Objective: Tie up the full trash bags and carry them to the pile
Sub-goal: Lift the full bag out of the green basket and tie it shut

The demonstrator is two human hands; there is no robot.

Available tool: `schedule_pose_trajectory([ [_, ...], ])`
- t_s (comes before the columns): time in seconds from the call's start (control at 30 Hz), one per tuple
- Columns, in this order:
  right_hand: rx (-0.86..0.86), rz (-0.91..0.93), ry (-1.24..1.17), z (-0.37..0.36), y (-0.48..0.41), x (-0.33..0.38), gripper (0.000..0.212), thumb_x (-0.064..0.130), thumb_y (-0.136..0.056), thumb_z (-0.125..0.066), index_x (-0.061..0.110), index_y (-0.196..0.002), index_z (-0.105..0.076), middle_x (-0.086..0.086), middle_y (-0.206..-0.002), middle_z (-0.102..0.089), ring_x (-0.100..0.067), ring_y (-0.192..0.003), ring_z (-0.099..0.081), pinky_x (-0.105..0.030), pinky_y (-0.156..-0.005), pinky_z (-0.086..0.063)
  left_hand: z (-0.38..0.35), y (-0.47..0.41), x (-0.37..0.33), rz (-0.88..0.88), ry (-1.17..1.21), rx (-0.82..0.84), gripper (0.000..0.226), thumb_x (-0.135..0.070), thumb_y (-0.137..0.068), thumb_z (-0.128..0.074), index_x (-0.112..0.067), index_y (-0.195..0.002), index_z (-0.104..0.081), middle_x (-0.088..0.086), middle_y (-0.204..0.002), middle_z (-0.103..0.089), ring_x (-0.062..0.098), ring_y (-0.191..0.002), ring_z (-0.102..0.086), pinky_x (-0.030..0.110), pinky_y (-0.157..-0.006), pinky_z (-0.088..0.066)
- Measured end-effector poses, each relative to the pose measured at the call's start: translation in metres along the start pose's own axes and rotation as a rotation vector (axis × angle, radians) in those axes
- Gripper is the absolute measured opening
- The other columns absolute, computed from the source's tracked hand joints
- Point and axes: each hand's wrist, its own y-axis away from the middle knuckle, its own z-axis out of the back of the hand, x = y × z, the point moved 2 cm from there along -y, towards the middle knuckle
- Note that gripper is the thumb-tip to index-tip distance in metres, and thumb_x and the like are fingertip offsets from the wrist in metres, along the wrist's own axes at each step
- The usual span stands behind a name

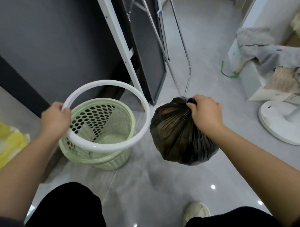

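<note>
Head | grey tile floor [156,188] | left hand [56,120] grips ring [111,83] | right hand [205,113] grips bag [176,138]

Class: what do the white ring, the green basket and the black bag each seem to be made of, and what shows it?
White ring: probably hard plastic, glossy; bright highlights run along its smooth curve. Green basket: moulded plastic, duller; rows of regular oval holes. Black bag: thin plastic film, slightly see-through, pleated where the right hand grips its neck.
</note>
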Motion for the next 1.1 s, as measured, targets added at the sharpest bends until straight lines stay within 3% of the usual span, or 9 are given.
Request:
schedule_pose_trajectory([
  [0.13, 0.085, 0.017, 0.0, -0.028, -0.003, 0.018, 0.022, 0.029, -0.096, -0.045, 0.014, -0.086, -0.058, -0.003, -0.083, -0.061, -0.03, -0.095, -0.054, -0.037, -0.076, -0.027, -0.021, 0.008, 0.04, 0.144, 0.038, 0.027, 0.033, -0.019, -0.095, -0.037, 0.001, -0.119, -0.05, 0.029, -0.113, -0.058, 0.044, -0.101, -0.054, 0.041, -0.076, -0.037],
  [0.3, 0.147, 0.037, -0.01, -0.056, -0.001, 0.033, 0.02, 0.028, -0.096, -0.046, 0.015, -0.085, -0.057, -0.005, -0.086, -0.066, -0.031, -0.093, -0.057, -0.037, -0.076, -0.029, -0.041, 0.012, 0.065, 0.199, -0.015, -0.008, 0.03, -0.019, -0.096, -0.036, 0.001, -0.114, -0.047, 0.031, -0.102, -0.058, 0.043, -0.088, -0.054, 0.042, -0.068, -0.037],
  [0.47, 0.207, 0.031, -0.046, -0.069, 0.006, 0.036, 0.018, 0.027, -0.095, -0.047, 0.017, -0.081, -0.053, 0.002, -0.078, -0.056, -0.029, -0.091, -0.056, -0.039, -0.082, -0.034, -0.052, 0.004, 0.08, 0.195, -0.145, 0.055, 0.033, -0.02, -0.096, -0.034, 0.003, -0.112, -0.052, 0.031, -0.105, -0.058, 0.045, -0.095, -0.054, 0.041, -0.069, -0.036],
  [0.7, 0.272, 0.019, -0.093, -0.086, 0.008, 0.03, 0.017, 0.03, -0.096, -0.047, 0.023, -0.081, -0.052, 0.001, -0.08, -0.06, -0.027, -0.09, -0.056, -0.039, -0.082, -0.034, -0.073, 0.0, 0.088, 0.228, -0.043, 0.035, 0.041, -0.026, -0.1, -0.027, 0.003, -0.109, -0.055, 0.032, -0.098, -0.06, 0.047, -0.091, -0.056, 0.046, -0.073, -0.042],
  [0.87, 0.31, 0.023, -0.066, -0.1, 0.007, 0.024, 0.02, 0.03, -0.096, -0.046, 0.022, -0.078, -0.049, 0.002, -0.079, -0.058, -0.024, -0.087, -0.055, -0.038, -0.081, -0.034, -0.083, 0.009, 0.082, 0.347, -0.002, -0.002, 0.043, -0.029, -0.098, -0.031, 0.003, -0.125, -0.039, 0.036, -0.118, -0.051, 0.052, -0.107, -0.05, 0.055, -0.087, -0.041],
  [0.97, 0.312, 0.033, -0.036, -0.092, 0.009, 0.02, 0.019, 0.032, -0.096, -0.046, 0.021, -0.085, -0.057, 0.002, -0.088, -0.061, -0.022, -0.094, -0.053, -0.034, -0.081, -0.03, -0.07, 0.021, 0.069, 0.375, -0.093, -0.03, 0.05, -0.027, -0.092, -0.041, 0.008, -0.127, -0.034, 0.037, -0.126, -0.043, 0.051, -0.114, -0.043, 0.057, -0.09, -0.038],
  [1.1, 0.317, -0.021, -0.018, -0.05, 0.017, 0.019, 0.025, 0.034, -0.097, -0.046, 0.018, -0.103, -0.064, 0.0, -0.101, -0.065, -0.023, -0.101, -0.053, -0.036, -0.087, -0.032, -0.043, 0.049, 0.024, 0.23, -0.235, 0.036, 0.051, -0.023, -0.087, -0.049, 0.007, -0.127, -0.035, 0.033, -0.127, -0.042, 0.047, -0.115, -0.041, 0.057, -0.093, -0.036],
])
